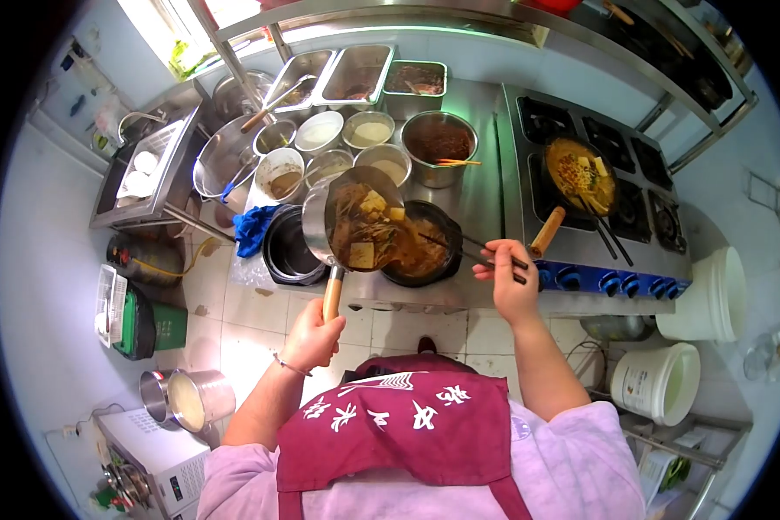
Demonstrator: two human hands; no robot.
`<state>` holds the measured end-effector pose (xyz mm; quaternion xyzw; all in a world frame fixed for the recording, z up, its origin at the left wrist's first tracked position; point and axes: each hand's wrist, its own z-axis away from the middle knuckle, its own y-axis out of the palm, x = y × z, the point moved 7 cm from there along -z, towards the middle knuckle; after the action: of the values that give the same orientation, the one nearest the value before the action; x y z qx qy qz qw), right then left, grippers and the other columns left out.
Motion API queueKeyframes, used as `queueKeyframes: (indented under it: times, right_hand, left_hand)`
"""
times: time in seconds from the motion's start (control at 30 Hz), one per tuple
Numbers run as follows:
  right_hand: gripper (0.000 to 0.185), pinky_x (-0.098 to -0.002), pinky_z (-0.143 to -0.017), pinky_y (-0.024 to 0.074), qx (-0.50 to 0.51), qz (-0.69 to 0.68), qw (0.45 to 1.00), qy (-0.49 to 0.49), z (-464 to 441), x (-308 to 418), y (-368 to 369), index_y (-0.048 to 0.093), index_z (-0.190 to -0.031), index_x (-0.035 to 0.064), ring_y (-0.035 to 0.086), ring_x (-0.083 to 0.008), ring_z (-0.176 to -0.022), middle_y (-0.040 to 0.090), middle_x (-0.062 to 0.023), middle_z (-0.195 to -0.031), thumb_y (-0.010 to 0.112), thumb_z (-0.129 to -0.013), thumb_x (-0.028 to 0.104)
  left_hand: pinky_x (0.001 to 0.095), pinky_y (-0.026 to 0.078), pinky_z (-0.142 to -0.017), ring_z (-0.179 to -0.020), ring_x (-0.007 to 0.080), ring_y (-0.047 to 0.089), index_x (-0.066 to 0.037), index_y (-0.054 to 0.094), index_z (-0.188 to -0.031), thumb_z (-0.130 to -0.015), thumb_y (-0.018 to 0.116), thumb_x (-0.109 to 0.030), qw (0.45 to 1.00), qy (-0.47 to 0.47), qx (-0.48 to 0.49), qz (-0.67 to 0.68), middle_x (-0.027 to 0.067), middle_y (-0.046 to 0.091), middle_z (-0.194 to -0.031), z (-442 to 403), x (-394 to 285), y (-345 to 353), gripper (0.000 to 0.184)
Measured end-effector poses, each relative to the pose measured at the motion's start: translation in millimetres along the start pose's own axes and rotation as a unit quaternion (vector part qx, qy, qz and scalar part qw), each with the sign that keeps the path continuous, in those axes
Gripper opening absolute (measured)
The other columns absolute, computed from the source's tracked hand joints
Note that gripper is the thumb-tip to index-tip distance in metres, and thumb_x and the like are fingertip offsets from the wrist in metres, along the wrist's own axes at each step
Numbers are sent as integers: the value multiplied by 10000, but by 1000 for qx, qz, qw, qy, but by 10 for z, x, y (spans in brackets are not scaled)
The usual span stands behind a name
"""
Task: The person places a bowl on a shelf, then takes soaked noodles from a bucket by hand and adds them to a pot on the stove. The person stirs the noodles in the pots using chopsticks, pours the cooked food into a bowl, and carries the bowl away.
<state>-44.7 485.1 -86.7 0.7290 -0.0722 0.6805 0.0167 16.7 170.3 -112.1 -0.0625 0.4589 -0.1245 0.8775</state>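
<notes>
My left hand [315,336] is closed around the wooden handle of a metal saucepan [315,227]. The pan is tilted to the right over a black bowl [446,270]. Brown noodle-like strands and yellow chunks [374,208] fill the pan's mouth, and brown broth [418,251] lies in the bowl below. Between the fingers of my right hand [507,273] is a pair of dark chopsticks [477,247], their tips reaching over the bowl. A second black bowl [293,247] stands just left of the pan, with nothing visible in it.
On the stove [572,251] at right sits another pan [559,186] of food with chopsticks, its wooden handle near my right hand. Several seasoning bowls [319,132], a pot of dark red sauce [440,173] and metal trays [355,97] crowd the counter's back. A blue cloth [253,230] lies left.
</notes>
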Motion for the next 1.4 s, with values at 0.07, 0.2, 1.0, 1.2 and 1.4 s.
queueKeyframes:
  times: [0.07, 0.2, 1.0, 1.2, 1.4]
  right_hand:
    - [278, -242, -604, 533, -19, -100, 995, -8, -25, 140, -61, 536, -1005, 2, 640, -154, -699, 607, -114, -925, 423, -978, 255]
    - [331, -259, -572, 539, 63, -168, 982, 58, -202, 186, 177, 515, -1078, 2, 643, -182, -662, 596, -130, -981, 413, -979, 301]
    - [123, -230, -573, 518, 29, 36, 987, -155, -60, 342, 283, 546, -868, -23, 645, -140, -654, 588, -90, -777, 514, -923, 82]
    - [140, -242, -554, 516, 0, 61, 985, -160, 37, 302, 98, 541, -868, -22, 647, -143, -634, 593, -95, -774, 506, -930, 99]
    - [120, -238, -553, 498, 7, 69, 992, -106, -59, -38, 131, 545, -893, -12, 627, -135, -619, 582, -100, -786, 508, -928, 97]
  left_hand:
    - [250, 392, -370, -457, 99, 480, 8, 439, -1008, -839, 565, -164, 1000, 2, -6, -8, 12, 486, -629, 0, -20, -2, 272]
    - [272, 420, -374, -470, 119, 526, 49, 436, -1030, -818, 563, -156, 999, 9, -10, -32, 51, 519, -656, -34, -14, 12, 322]
    - [254, 406, -339, -460, 109, 523, 37, 441, -1051, -835, 568, -169, 997, 25, -29, -61, 43, 518, -663, -63, -76, 107, 325]
    - [244, 400, -343, -451, 99, 509, 35, 448, -1062, -838, 568, -161, 996, 29, -35, -71, 31, 512, -661, -43, -125, 103, 322]
    - [255, 405, -337, -450, 113, 523, 40, 434, -1059, -832, 561, -163, 996, 31, -33, -73, 46, 519, -659, -64, -113, 99, 330]
